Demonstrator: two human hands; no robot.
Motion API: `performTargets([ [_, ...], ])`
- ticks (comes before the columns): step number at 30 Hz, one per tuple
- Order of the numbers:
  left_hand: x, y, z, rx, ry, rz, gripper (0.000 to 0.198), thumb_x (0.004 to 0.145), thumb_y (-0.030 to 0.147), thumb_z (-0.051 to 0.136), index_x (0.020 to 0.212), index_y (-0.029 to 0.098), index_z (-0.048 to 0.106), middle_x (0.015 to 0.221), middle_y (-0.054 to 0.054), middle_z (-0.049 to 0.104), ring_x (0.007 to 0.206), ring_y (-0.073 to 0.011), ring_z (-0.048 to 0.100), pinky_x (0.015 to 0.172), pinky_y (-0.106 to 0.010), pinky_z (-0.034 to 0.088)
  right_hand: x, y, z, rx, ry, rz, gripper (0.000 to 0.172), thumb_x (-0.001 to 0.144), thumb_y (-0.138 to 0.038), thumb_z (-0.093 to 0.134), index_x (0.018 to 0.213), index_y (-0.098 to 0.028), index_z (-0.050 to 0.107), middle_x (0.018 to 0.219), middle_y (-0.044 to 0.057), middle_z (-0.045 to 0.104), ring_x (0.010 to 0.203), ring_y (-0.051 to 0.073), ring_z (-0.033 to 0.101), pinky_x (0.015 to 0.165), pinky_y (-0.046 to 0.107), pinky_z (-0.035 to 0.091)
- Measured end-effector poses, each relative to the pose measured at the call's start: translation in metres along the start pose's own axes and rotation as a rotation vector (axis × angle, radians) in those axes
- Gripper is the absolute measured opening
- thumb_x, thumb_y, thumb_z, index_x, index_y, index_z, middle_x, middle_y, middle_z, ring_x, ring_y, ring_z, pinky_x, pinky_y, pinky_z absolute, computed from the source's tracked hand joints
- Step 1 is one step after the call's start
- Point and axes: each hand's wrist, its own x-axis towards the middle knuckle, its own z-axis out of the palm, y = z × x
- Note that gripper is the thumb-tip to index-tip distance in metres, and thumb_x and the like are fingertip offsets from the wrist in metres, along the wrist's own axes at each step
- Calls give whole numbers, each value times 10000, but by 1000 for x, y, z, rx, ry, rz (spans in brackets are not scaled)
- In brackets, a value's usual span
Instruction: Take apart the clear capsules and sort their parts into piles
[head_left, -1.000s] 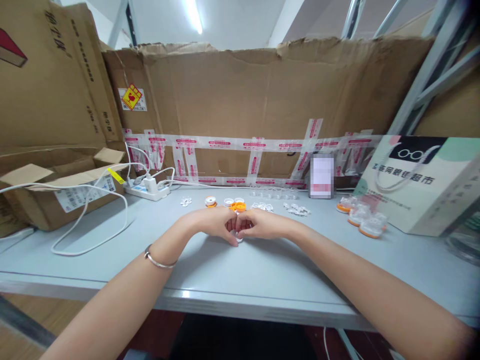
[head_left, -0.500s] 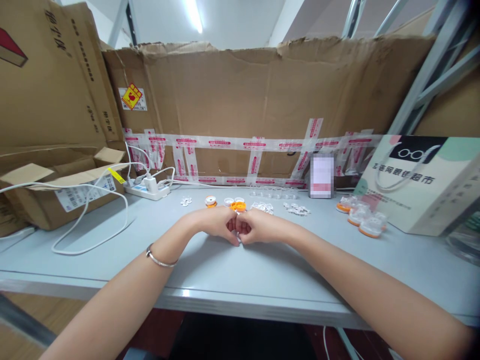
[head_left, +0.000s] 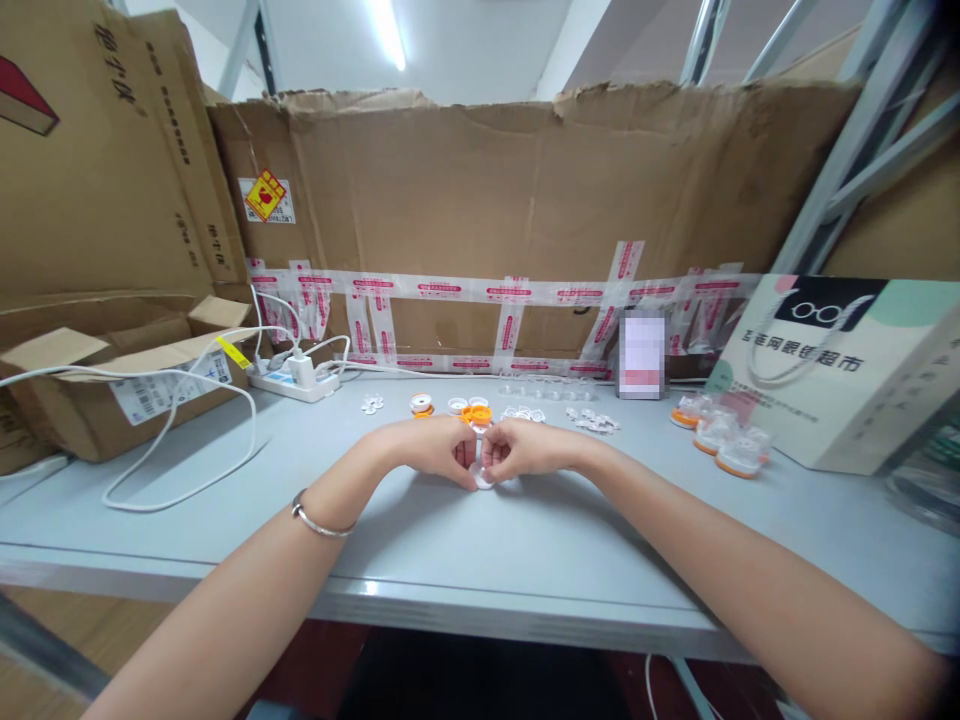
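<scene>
At the middle of the grey table, a small white, partly clear round plastic piece (head_left: 482, 478) sits low between my two hands. My left hand (head_left: 444, 447) is closed, thumb and fingertips pinched at the piece's left side. From the other side, my right hand (head_left: 525, 447) pinches it with curled fingers. The fingers hide part of the piece, so its exact kind does not show. Just behind the hands lie orange rings (head_left: 476, 413) and white round caps (head_left: 457, 405). A white cap on an orange ring (head_left: 422, 403) stands to their left.
Small white parts lie in piles (head_left: 523, 414), with more clear-white pieces (head_left: 592, 420) to the right. Orange-based clear assemblies (head_left: 739, 452) stand near a paper bag (head_left: 817, 380). A phone (head_left: 643, 355) leans at the back. On the left are a power strip (head_left: 296, 380) and an open carton (head_left: 142, 390).
My hands have drawn slightly apart, the right one shifting a little to the right. More of the white round piece between them now shows.
</scene>
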Motion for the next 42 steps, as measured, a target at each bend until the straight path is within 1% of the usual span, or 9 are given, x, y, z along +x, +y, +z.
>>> performTargets([
  [4,2,0,3,-11,48,48,349,647,466,624,808,165,554,729,-1,592,597,-112,496,482,-211,320,1,1,-1,40,-12,-8,120,597,-242,614,660,-157,556,598,-34,524,574,88,459,509,196,340],
  [7,4,0,6,12,91,72,334,656,474,610,773,166,551,690,8,572,565,-101,467,472,-210,305,2,2,-1,64,-5,-21,100,593,-221,606,644,-154,552,588,-40,516,560,82,451,506,195,334],
  [16,2,3,6,30,97,37,229,664,371,573,774,171,561,678,8,592,560,-104,487,473,-204,320,5,6,-1,115,29,16,139,589,-254,646,621,-146,564,569,-35,525,556,83,471,521,198,350],
  [23,3,1,5,13,92,46,236,660,378,584,769,170,566,691,2,586,592,-111,500,494,-206,335,7,13,-4,191,-22,-44,145,629,-248,639,691,-149,553,632,-22,553,587,86,499,560,205,393],
  [26,2,0,5,7,91,47,234,665,374,585,780,171,567,714,1,591,613,-115,509,498,-206,335,9,16,-4,226,-6,-49,150,647,-242,626,731,-145,549,654,-14,564,595,89,512,579,214,408],
  [29,2,1,4,5,102,60,254,669,375,595,822,173,575,762,-5,605,651,-122,525,506,-204,336,9,16,-4,206,26,-73,176,644,-242,636,763,-150,545,678,-16,571,623,95,521,587,213,404],
  [35,-2,-1,-3,-51,100,53,319,636,421,662,818,167,600,725,2,620,672,-133,548,560,-211,362,7,14,-5,161,27,-148,215,664,-280,634,822,-149,568,736,-12,579,672,104,518,609,217,392],
  [39,-3,-4,-7,-75,208,128,201,698,344,634,815,181,633,795,-1,638,771,-139,560,652,-213,385,2,12,-8,126,16,-118,284,687,-325,619,916,-171,554,805,-1,575,703,112,526,625,225,395],
  [42,1,-8,-5,-79,170,177,152,713,286,618,811,177,656,810,-8,646,744,-127,563,665,-213,396,-1,9,-8,48,-15,-110,422,619,-410,685,947,-189,537,839,0,556,739,125,520,640,228,395],
])
